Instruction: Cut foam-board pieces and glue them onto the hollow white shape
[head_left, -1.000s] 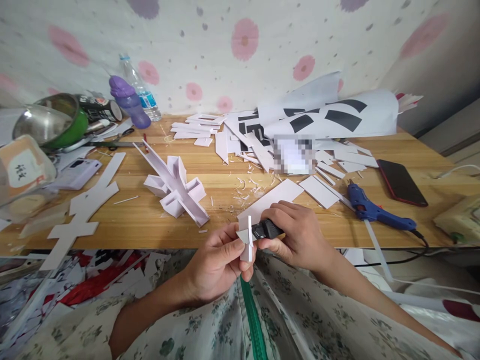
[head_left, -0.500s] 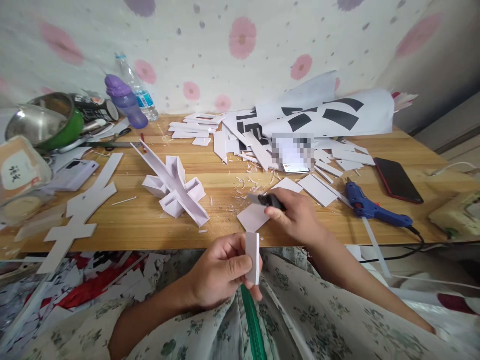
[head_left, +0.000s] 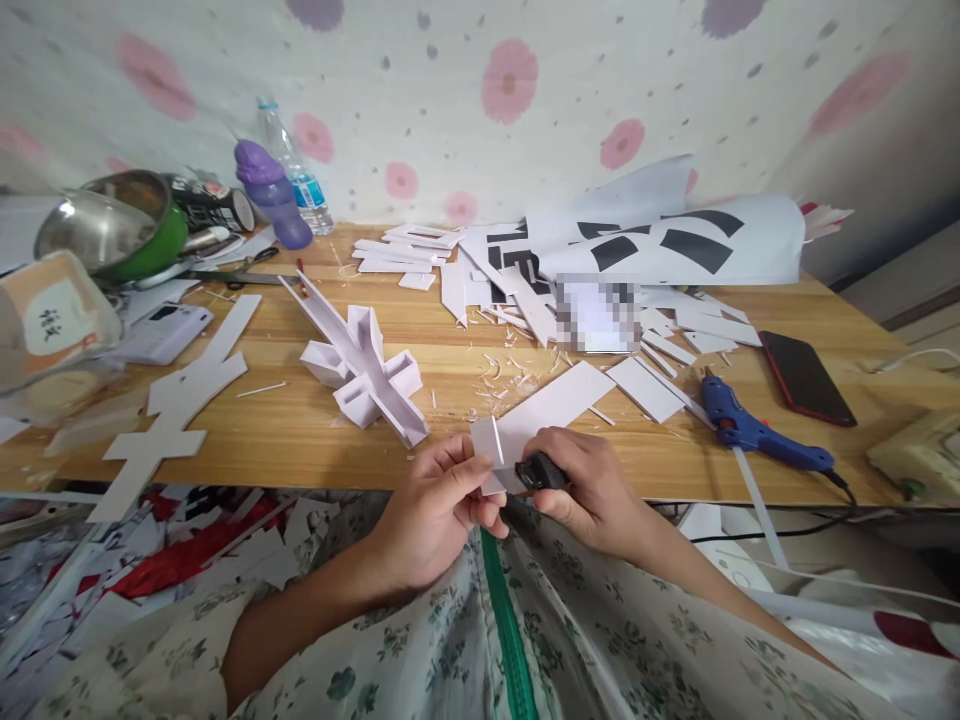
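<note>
1. Far left: clear plastic tub with an orange-and-white label [head_left: 56, 325], green round metal pot [head_left: 169, 240] behind it, white flat-sided device [head_left: 163, 337] near both.
2. Flat white branching board cutout [head_left: 176, 400] lies on the wooden table [head_left: 270, 440]; purple-topped plastic bottle [head_left: 274, 205] upright at the back, clear bottle with blue label [head_left: 309, 195] just beside it.
3. White branching board structure with raised walls [head_left: 364, 375] sits on the table, open channels facing up.
4. Left hand [head_left: 435, 505]: grip narrow, thumb and fingers pinching the small white board piece [head_left: 482, 437]. Piece is held up near the table's front edge, between the hands.
5. Black-handled cutter [head_left: 544, 472]: blade lies across the lower part of the piece — exact contact unclear.
6. Right hand [head_left: 592, 485]: fingers closed round the cutter handle, blade pointing toward left hand.
7. Long white board strip [head_left: 559, 400] flat on table just beyond the hands; white shavings [head_left: 499, 372] near it. Behind: pixelated phone [head_left: 596, 315], white scraps around it, large white sheet with black shapes [head_left: 765, 240].
8. Right: blue glue gun [head_left: 757, 435] on its side, white stick hanging past the table edge — dark phone with red edge [head_left: 806, 378] lies nearby.
</note>
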